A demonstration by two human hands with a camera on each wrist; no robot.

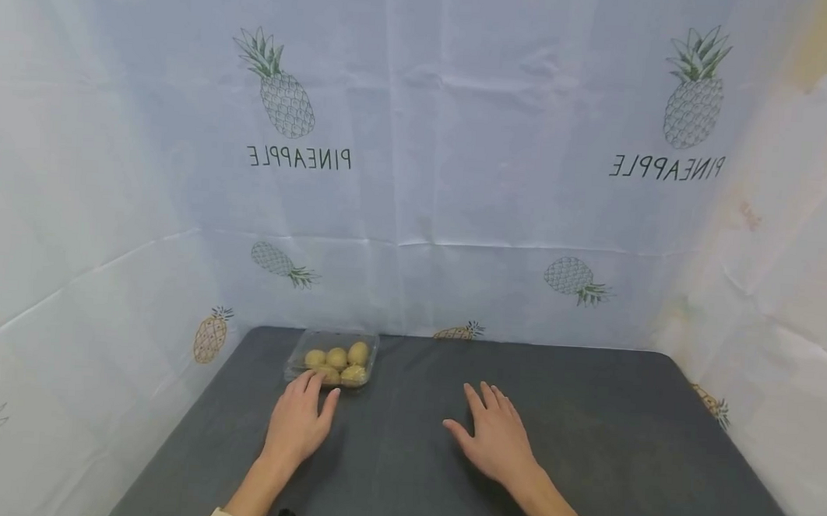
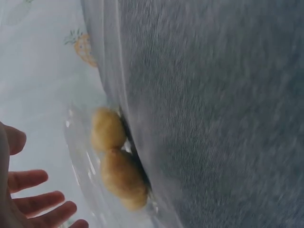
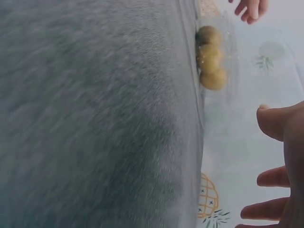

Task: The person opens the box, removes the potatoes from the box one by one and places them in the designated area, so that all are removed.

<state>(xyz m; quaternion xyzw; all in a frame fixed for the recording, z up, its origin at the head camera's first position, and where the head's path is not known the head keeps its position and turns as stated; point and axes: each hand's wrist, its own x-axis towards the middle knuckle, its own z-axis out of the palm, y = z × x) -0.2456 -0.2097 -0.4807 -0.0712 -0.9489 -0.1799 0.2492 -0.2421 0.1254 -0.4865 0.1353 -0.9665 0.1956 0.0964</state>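
A clear plastic box [image 1: 321,339] stands at the far left of the dark table, holding several yellow-brown rounded pieces [image 1: 336,358]. They resemble small potatoes or fruit; I cannot tell which. My left hand [image 1: 299,423] is just in front of the box, fingers fairly straight and thumb spread, holding nothing. Its fingertips overlap the box's near edge in the head view, hiding a little of it. In the left wrist view, the pieces [image 2: 121,173] show beyond the fingers. Farther right, my right hand [image 1: 497,438] hovers with spread fingers, grasping nothing.
The dark grey table [image 1: 601,431] has rounded far corners. A pale cloth [image 1: 487,192] printed with pineapples hangs behind it and along both sides. The box sits close to the back edge, by the cloth.
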